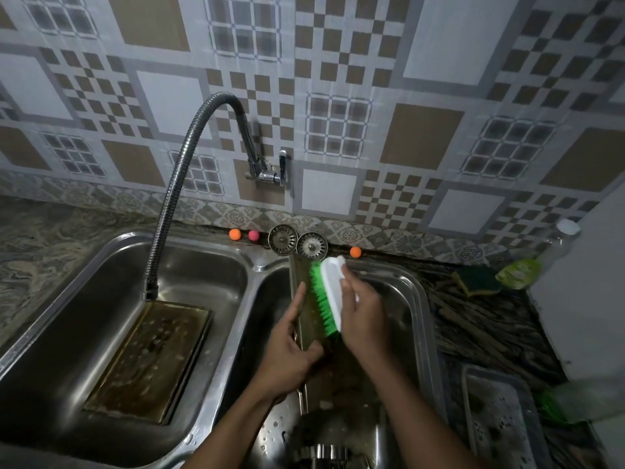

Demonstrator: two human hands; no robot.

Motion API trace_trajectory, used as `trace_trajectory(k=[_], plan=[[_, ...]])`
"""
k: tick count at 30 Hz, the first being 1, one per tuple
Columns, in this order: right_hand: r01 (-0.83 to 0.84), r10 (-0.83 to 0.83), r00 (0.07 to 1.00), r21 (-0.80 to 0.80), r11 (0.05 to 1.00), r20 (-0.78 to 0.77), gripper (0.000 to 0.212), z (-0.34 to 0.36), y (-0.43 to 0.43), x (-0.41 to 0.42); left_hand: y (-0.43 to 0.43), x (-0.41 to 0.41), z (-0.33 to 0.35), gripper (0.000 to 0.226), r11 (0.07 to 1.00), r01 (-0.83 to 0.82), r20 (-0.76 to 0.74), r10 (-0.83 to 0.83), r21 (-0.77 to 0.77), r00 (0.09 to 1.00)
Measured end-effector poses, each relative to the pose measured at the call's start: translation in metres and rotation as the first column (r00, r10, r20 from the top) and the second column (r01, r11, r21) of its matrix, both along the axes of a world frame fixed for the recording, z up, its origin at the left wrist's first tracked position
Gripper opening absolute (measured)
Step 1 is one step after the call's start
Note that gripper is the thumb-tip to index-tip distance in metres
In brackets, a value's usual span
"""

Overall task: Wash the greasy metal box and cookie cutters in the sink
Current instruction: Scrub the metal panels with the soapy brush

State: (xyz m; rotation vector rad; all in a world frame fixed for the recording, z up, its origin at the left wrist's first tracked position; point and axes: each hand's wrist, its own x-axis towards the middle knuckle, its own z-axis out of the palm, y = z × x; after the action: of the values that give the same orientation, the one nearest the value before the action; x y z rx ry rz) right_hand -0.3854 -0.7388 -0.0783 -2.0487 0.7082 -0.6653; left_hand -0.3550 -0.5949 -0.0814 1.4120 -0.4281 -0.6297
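Observation:
Over the right basin (419,299) of a double steel sink, my left hand (291,350) grips a greasy metal box part (301,275) stood on edge, fingers along its left side and thumb on its face. My right hand (363,313) holds a white scrub brush (329,289) whose green bristles press against the metal surface. A second greasy metal tray (148,360) lies flat in the left basin (101,265) under the faucet spout (150,289). No cookie cutters can be made out.
A flexible metal faucet (189,154) arches from the wall valve (267,170). Two sink strainers (297,243) and small orange and pink balls (235,234) sit on the back ledge. A green sponge (477,280), a bottle (541,258) and a plastic tray (500,418) are on the right counter.

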Motion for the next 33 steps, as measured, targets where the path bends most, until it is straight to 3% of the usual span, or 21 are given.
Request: trace_trajectory(k=[4,6,11,15,19,21,26,33], plan=[[-0.141,0.142,0.989,-0.019,0.990,0.044,0.037,-0.009,0.039,-0.025,0.006,0.011,0.002,0.060,0.966,-0.246,-0.205,0.225,-0.083,0.953],[-0.160,0.161,0.986,-0.039,0.986,0.041,0.036,-0.022,0.043,-0.043,0.010,0.011,-0.002,0.050,0.955,-0.291,-0.188,0.277,-0.049,0.942],[-0.006,0.005,1.000,-0.027,1.000,-0.023,0.036,-0.035,-0.001,-0.037,0.013,0.004,-0.016,0.052,0.985,-0.171,-0.078,0.170,0.004,0.982],[0.029,-0.029,1.000,0.007,1.000,-0.010,0.036,-0.013,-0.009,-0.002,0.002,-0.002,-0.012,0.056,0.993,-0.106,-0.154,0.098,-0.045,0.983],[-0.089,0.088,0.996,-0.113,0.990,-0.015,0.045,-0.002,0.036,0.006,-0.002,0.007,-0.010,0.045,0.965,-0.261,-0.177,0.253,-0.019,0.951],[-0.131,0.133,0.991,-0.093,0.987,0.005,0.044,-0.005,0.059,-0.007,0.001,0.010,-0.010,0.039,0.937,-0.350,-0.188,0.342,-0.013,0.921],[-0.184,0.185,0.983,-0.129,0.974,-0.007,0.048,-0.023,0.069,-0.061,0.006,0.010,-0.014,0.047,0.912,-0.408,-0.196,0.394,-0.033,0.898],[0.025,-0.026,0.998,-0.003,1.000,-0.052,0.037,-0.028,0.007,-0.075,0.001,0.010,-0.009,0.048,0.942,-0.334,-0.083,0.330,-0.040,0.940]])
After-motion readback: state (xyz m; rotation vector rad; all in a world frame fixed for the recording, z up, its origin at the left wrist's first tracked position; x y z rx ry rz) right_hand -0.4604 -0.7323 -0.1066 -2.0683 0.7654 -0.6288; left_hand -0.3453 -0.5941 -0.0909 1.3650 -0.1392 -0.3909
